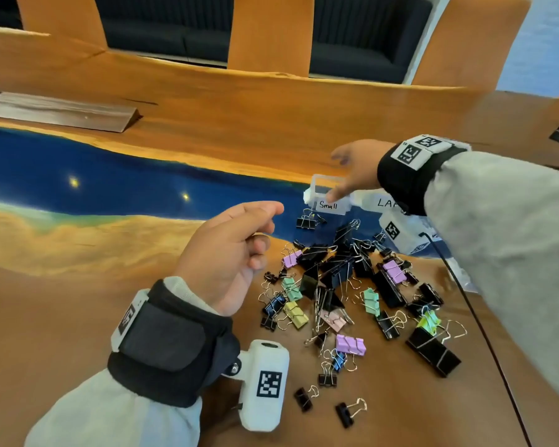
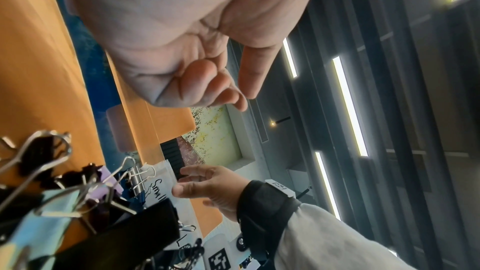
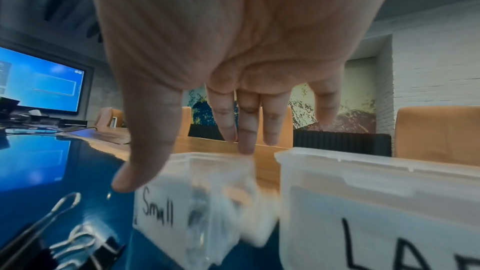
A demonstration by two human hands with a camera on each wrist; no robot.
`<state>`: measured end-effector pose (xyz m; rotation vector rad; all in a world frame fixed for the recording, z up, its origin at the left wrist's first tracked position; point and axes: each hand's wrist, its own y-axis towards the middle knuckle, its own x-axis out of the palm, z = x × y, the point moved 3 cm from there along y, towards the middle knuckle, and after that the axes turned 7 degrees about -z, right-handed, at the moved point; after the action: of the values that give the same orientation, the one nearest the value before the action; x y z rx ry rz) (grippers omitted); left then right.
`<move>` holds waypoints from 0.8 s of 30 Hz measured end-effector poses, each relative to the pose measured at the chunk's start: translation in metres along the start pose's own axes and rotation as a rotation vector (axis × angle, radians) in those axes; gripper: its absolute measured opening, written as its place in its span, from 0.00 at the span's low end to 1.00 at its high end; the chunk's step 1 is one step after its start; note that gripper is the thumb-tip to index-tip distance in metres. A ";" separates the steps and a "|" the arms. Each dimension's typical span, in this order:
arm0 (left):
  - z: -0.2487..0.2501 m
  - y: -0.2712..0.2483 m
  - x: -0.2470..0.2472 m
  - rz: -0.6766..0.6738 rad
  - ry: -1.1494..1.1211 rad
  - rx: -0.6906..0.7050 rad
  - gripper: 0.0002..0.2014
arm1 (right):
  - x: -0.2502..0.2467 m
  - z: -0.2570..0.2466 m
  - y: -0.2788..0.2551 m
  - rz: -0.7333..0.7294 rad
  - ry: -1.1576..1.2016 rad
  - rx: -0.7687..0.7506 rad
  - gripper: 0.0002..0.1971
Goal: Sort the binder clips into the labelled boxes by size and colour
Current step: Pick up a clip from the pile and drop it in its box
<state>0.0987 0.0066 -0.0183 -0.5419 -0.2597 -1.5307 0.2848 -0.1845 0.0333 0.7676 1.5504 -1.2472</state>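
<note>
A pile of binder clips [image 1: 352, 285] lies on the table, mostly black in several sizes, with lilac, green, yellow, pink and blue ones mixed in. Behind it stands a clear box labelled "Small" [image 1: 328, 196]; to its right a box lettered "LA…" [image 1: 386, 203] is partly hidden by my right arm. My right hand [image 1: 338, 177] hovers over the Small box [image 3: 207, 182] with fingers spread and straight, holding nothing. A blurred dark shape shows inside that box. My left hand [image 1: 271, 219] is raised left of the pile, fingers loosely curled, nothing visible in it.
The table is wood with a blue resin strip [image 1: 110, 182] running across it. A dark wooden slab [image 1: 55, 111] lies at the back left, with chairs [image 1: 271, 30] behind the far edge. A black cable [image 1: 475, 317] runs down the right side. A marker sheet [image 1: 397, 233] lies under my right arm.
</note>
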 end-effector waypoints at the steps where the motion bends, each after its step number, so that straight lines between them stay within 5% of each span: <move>1: 0.001 -0.001 0.002 -0.002 -0.001 0.005 0.07 | -0.005 0.000 -0.009 0.042 0.038 -0.012 0.51; 6: 0.010 -0.022 0.016 -0.182 0.096 0.004 0.12 | -0.027 0.008 -0.079 0.305 0.282 -0.105 0.35; 12: 0.020 -0.053 0.041 -0.698 0.992 -0.150 0.12 | 0.003 0.025 -0.159 0.314 0.627 -0.214 0.24; 19: -0.019 -0.064 0.039 -0.767 1.538 -0.328 0.11 | 0.046 0.041 -0.175 0.261 0.891 -0.242 0.25; 24: -0.026 -0.066 0.050 -0.736 1.728 -0.301 0.12 | 0.058 0.034 -0.175 0.237 1.009 -0.313 0.24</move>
<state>0.0313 -0.0460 -0.0048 0.8581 1.2288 -2.2063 0.1187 -0.2707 0.0397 1.4314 2.2710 -0.3835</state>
